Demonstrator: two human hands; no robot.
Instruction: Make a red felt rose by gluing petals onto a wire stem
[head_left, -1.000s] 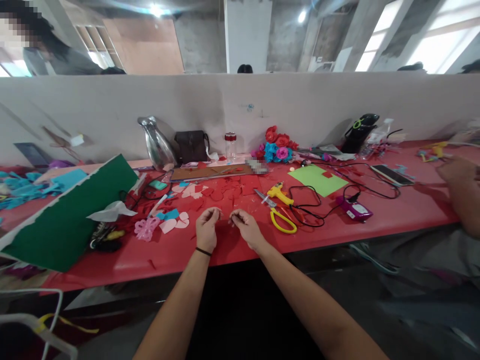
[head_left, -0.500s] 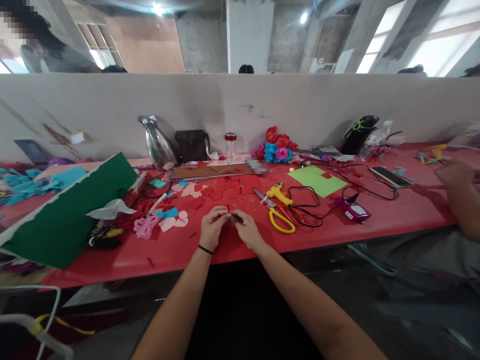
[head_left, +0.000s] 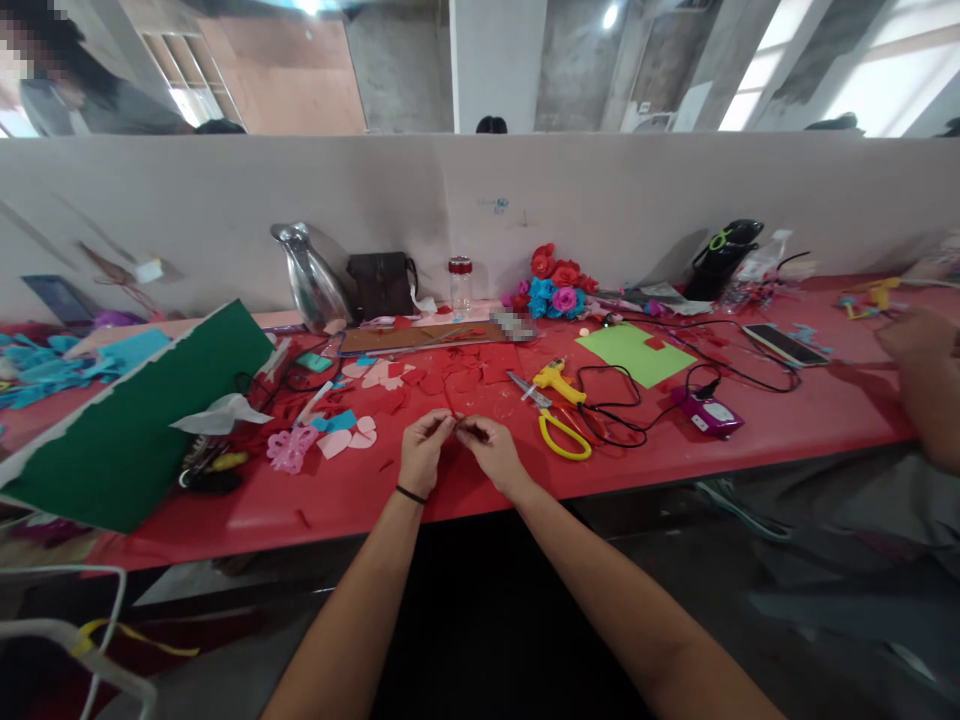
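My left hand [head_left: 423,452] and my right hand [head_left: 492,454] meet over the red tabletop near its front edge. Both are closed in a pinch around a thin red strip [head_left: 451,408], whose end pokes up between the fingertips; the rest of it is hidden. Just right of my right hand lie scissors [head_left: 564,437] with yellow handles and a yellow glue gun [head_left: 559,381]. To the left of my left hand are pink paper petals [head_left: 351,440], blue paper pieces [head_left: 335,421] and a pink looped ornament [head_left: 291,449]. Red paper pieces [head_left: 429,378] are scattered beyond my fingers.
A tilted green board [head_left: 142,430] stands at left. Along the partition are a steel jug [head_left: 311,280], a dark bag [head_left: 381,285], a jar [head_left: 460,285] and paper flowers [head_left: 559,285]. Cables run around a purple power adapter [head_left: 706,412]. A co-worker's arm [head_left: 926,380] rests at right.
My hands have drawn very slightly apart at the fingertips, and more of the red strip shows between them. The view has tipped down a little. Objects on the table stay put.
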